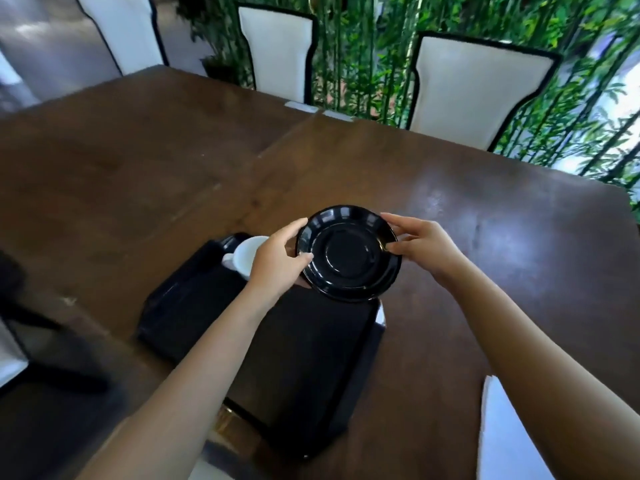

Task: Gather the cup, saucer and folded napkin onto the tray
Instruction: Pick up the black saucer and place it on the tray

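Observation:
A glossy black saucer [348, 254] is held above the far right corner of the black tray [194, 306]. My left hand [277, 261] grips its left rim, thumb on top. My right hand [420, 242] pinches its right rim. A white cup [247, 256] stands on the tray's far end, partly hidden behind my left hand. The white folded napkin [505, 441] lies on the table at the lower right, partly covered by my right forearm.
The brown wooden table [138, 174] spreads to the left and beyond the tray. Three white chairs with black trim, one of them [474, 88], stand at its far side before a green bamboo wall. A dark chair [20, 327] stands at the left.

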A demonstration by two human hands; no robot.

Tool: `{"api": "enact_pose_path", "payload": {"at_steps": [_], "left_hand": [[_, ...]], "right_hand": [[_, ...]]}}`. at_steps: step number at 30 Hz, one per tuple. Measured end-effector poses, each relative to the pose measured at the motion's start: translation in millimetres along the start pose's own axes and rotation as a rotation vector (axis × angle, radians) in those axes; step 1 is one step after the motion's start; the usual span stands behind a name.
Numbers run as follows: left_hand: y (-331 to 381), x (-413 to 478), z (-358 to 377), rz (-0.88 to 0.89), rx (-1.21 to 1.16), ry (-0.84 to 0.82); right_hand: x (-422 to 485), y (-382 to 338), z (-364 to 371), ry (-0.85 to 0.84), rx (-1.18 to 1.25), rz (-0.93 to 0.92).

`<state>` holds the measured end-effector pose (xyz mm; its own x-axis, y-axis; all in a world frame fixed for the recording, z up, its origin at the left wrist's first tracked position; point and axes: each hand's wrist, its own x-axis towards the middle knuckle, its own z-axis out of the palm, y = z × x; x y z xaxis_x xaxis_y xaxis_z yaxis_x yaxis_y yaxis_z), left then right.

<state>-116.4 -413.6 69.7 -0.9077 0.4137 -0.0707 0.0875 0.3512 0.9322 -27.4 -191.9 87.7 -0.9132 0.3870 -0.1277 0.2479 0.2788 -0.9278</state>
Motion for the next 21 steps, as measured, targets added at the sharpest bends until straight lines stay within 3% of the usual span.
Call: {"api": "enact_pose_path", "payload": {"at_steps": [10,21], "left_hand": [[-71.8,-21.1,-19.0,-0.173,-0.082,0.125],[-120.8,-25.6,-0.4,-0.237,-0.085,0.080]], "right_hand": [[19.7,22.7,67.7,-0.140,-0.065,0.121],[30.6,75.6,95.7,-0.168,-0.032,0.264]]}}
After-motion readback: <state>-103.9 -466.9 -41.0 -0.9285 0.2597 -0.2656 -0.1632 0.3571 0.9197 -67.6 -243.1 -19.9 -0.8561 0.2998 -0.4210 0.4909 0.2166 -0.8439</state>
